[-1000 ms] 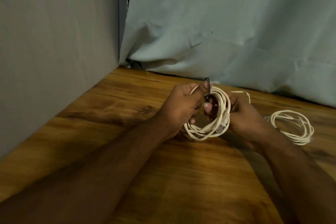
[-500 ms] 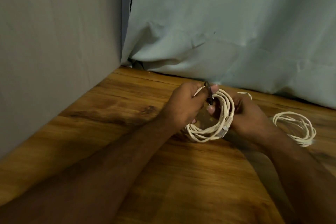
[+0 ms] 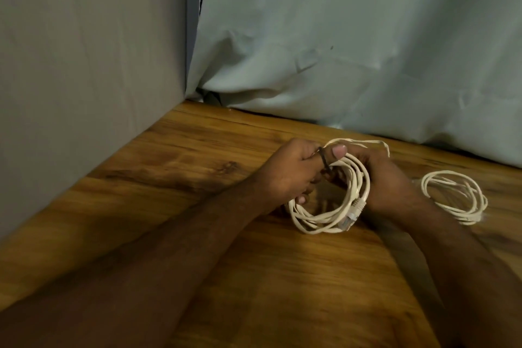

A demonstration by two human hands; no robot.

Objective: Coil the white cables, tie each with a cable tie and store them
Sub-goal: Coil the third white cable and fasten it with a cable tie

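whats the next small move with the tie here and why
Probably pull the black cable tie snug: the left hand pinches it at the top of the held coil, which the right hand steadies, and it looks not yet tightened.

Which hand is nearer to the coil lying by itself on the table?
The right hand: it is just beside the loose coil, apart from it. The left hand is on the far side of the held coil.
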